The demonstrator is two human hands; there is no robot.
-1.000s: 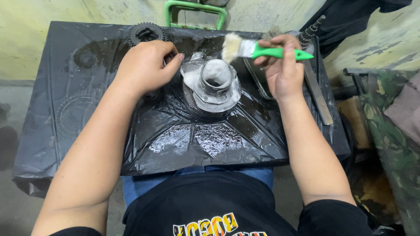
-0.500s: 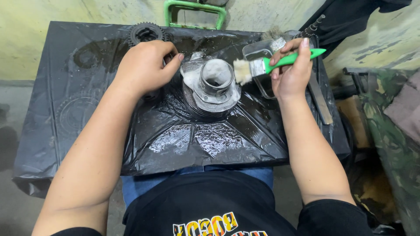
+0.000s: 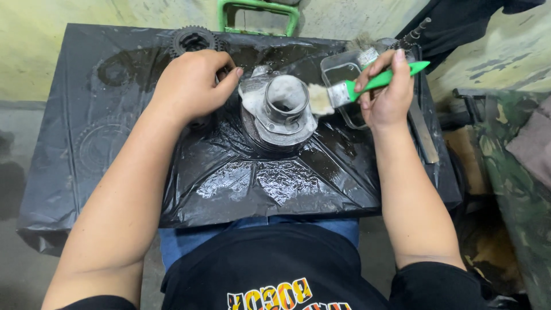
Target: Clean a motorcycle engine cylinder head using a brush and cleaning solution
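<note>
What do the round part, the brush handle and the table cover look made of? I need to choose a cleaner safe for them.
The round part looks like cast metal, probably aluminium: dull silver-grey, with a flange and open bore. The brush handle in the right hand seems plastic: smooth, bright green. The table cover looks like thin black plastic sheet, glossy, creased and wet.

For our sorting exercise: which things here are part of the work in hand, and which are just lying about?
In use:
left hand steadying the metal part
right hand holding the green-handled brush
clear tray
wet black plastic sheet

Lying about:
gear wheel
green frame
flat metal bar
</note>
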